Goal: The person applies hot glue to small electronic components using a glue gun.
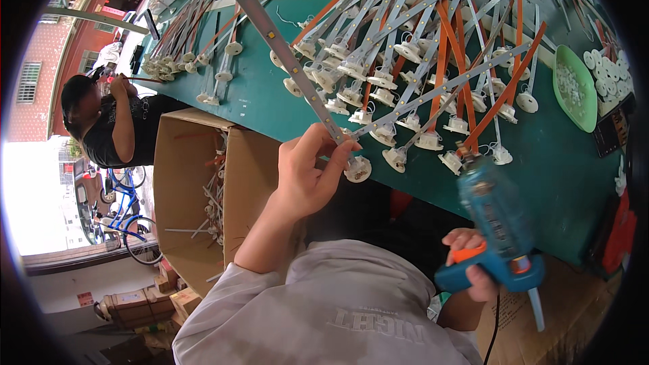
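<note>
So the left hand [312, 169] has a long grey LED strip [284, 54] pinched between thumb and fingers, right down near its lower end. That end sits just over the near edge of the table [547, 189], with a round white base [358, 169] hanging just below the fingertips. The strip slants up and away over the table, little yellowish squares spaced along it.

The right hand [470, 257] is wrapped around the handle of a teal glue gun [497, 216] with an orange trigger, past the near edge on the person's side. It's a bit blurry, but the nozzle points up at the table, near some of the white bases there. A pale glue stick [536, 311] pokes out the back.

Middle of the table is a big messy pile of strips [399, 20], grey and orange, lots with white bases at the near end. Another bunch [179, 57] lies toward the left end. Toward the right end there's a green tray [584, 118] of small white bits, with white discs [608, 71] beside it. An open cardboard box [251, 176] stands by the near edge, more strips inside.
</note>
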